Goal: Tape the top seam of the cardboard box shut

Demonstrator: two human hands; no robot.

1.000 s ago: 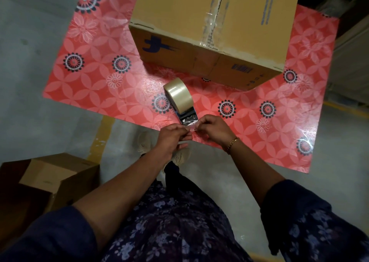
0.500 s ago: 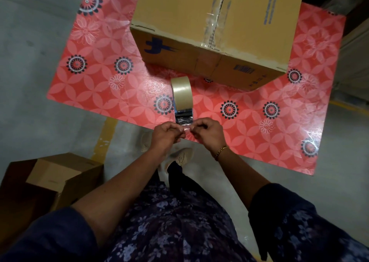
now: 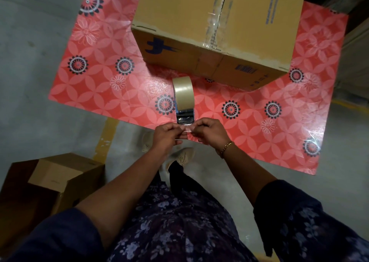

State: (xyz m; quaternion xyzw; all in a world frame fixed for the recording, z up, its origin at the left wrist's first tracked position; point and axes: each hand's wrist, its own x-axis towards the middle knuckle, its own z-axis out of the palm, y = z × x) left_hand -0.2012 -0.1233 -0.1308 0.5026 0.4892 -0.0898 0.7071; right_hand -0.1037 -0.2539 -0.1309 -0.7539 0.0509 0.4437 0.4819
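A large cardboard box [image 3: 215,31] stands at the back of the red flowered table [image 3: 103,77], flaps closed, with old clear tape along its top seam [image 3: 221,8]. In front of it a roll of tan packing tape [image 3: 183,92] stands on edge on the table. A short length of clear tape [image 3: 185,119] runs from the roll toward me. My left hand [image 3: 168,134] and my right hand [image 3: 209,132] pinch the free end of that tape between their fingertips, just over the table's near edge.
A smaller cardboard box [image 3: 60,173] sits on the floor at lower left beside a dark carton. A yellow floor line [image 3: 105,135] runs under the table's near edge. My shoes [image 3: 183,155] show below my hands. Grey concrete floor surrounds the table.
The roll has turned from tilted left to pointing straight at me. My hands have drawn closer together on the tape end and shifted slightly toward the table.
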